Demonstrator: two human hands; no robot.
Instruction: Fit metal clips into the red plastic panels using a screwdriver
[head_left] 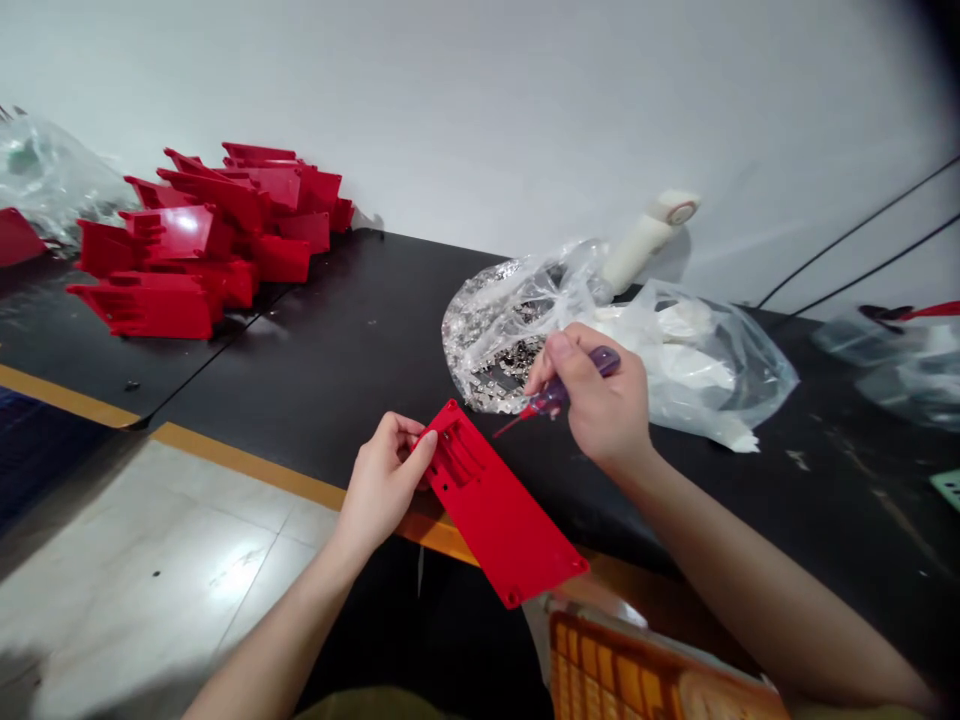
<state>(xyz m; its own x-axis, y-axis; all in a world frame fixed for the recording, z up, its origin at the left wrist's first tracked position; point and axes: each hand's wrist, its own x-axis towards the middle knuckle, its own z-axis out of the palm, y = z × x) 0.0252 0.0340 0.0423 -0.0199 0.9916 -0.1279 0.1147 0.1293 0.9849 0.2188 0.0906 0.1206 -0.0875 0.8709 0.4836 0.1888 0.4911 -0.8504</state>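
My left hand [390,475] pinches the upper left edge of a red plastic panel [506,515], thumb on top. The panel has slots near its far end and small holes at its corners, and it tilts over the table's front edge. In my right hand [600,395] is a screwdriver [559,393] with a purple handle and a thin red shaft. Its tip points down and left, a little beside the slotted end; whether it touches the panel I cannot tell. Just beyond that hand lies a clear bag of small metal pieces [487,335].
Many red plastic panels [217,225] are heaped at the back left, near another clear bag [60,175]. A clear bag with white contents [705,350] and a white cylindrical device [649,240] stand behind my right hand. An orange woven seat [622,670] is below the black table [337,340].
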